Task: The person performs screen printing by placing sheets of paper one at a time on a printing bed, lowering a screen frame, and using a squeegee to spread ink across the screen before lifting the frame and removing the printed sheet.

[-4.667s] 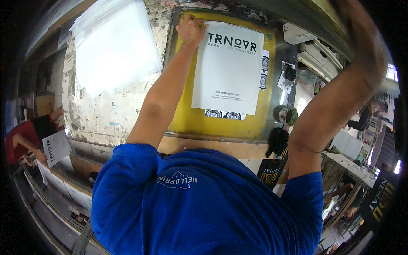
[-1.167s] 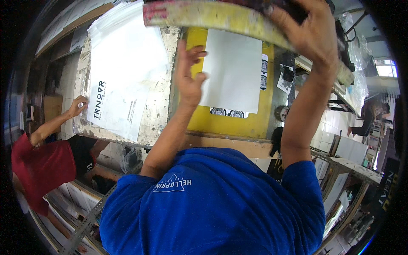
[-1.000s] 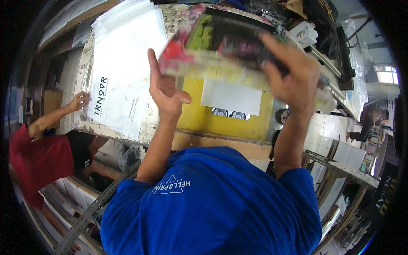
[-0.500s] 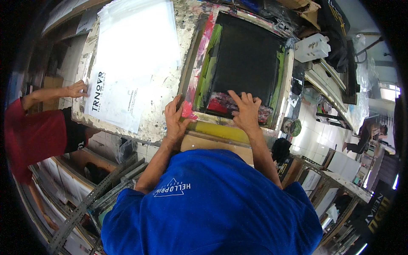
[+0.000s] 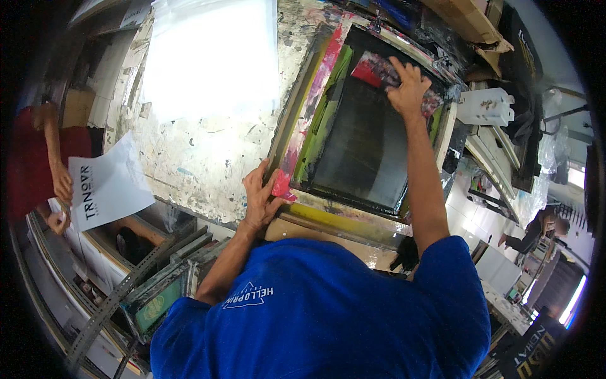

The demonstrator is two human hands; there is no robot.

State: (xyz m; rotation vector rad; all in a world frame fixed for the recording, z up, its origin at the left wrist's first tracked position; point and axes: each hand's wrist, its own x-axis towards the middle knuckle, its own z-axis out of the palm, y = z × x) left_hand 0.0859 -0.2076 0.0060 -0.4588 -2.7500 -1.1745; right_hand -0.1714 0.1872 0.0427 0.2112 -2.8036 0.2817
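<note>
A screen-printing frame (image 5: pixel 315 101), smeared pink and green along its left side, lies in front of me. Its dark mesh (image 5: pixel 360 148) shows a paler, thinly inked area in the near half. At the frame's near left corner my left hand (image 5: pixel 257 197) grips the edge, thumb and fingers on either side. Near the far end of the mesh, my right hand (image 5: pixel 409 90) is closed on a squeegee (image 5: pixel 372 68) stained red and black, which lies across the screen. What lies beneath the screen is hidden.
Left of the frame is a paint-spattered table (image 5: pixel 196 167) with a bright white sheet (image 5: pixel 211 57) at its far part. A person in red (image 5: pixel 35 164) at the left holds a printed sheet (image 5: pixel 110 183). A translucent plastic container (image 5: pixel 486 106) stands right of the frame.
My right hand has pushed the squeegee from the near end to the far end of the screen. My left hand stays at the corner. The other person has lifted the printed sheet off the table.
</note>
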